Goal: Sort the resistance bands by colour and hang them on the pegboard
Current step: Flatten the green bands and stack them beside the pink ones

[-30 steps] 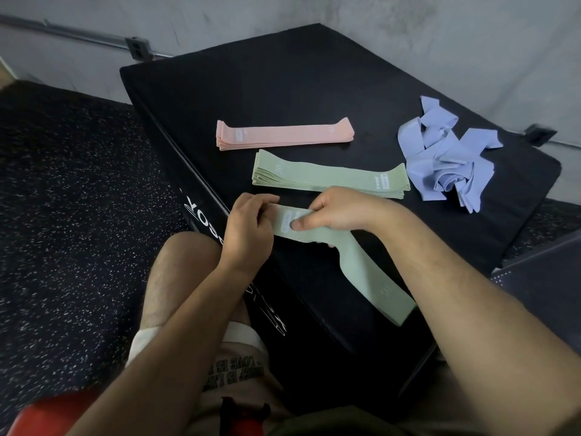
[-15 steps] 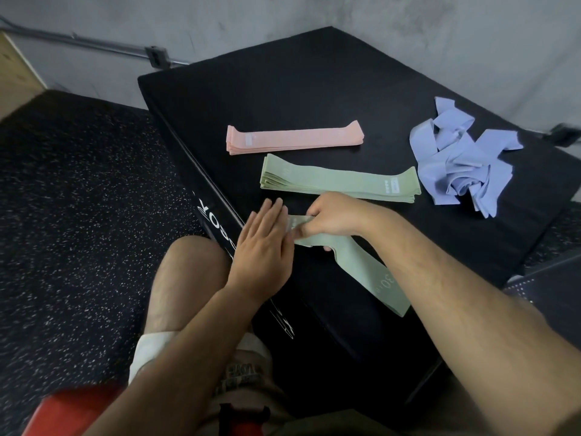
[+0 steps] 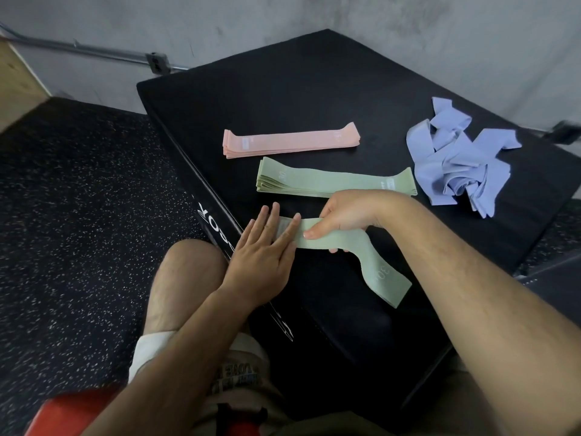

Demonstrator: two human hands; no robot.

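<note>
A loose green band (image 3: pixel 374 269) lies near the front of the black padded box (image 3: pixel 314 89). My left hand (image 3: pixel 264 250) presses its left end flat with straight fingers. My right hand (image 3: pixel 345 215) pinches the same band just to the right, thumb on top and fingertips under it. The band's free end curls toward the box's front right edge. Behind my hands lies a neat stack of green bands (image 3: pixel 333 180), and behind that a stack of pink bands (image 3: pixel 289 141). A tangled heap of lilac bands (image 3: pixel 459 162) sits at the right. No pegboard is in view.
The box stands against a grey wall (image 3: pixel 440 33) on speckled black rubber flooring (image 3: pixel 78 199). A metal conduit with a junction box (image 3: pixel 155 62) runs along the wall. My knees sit below the box's front edge, and a red object (image 3: pixel 63 413) is at the bottom left.
My left hand went from gripping the band's end to lying flat on it. My right hand has slid slightly right along the band. The camera view shifted.
</note>
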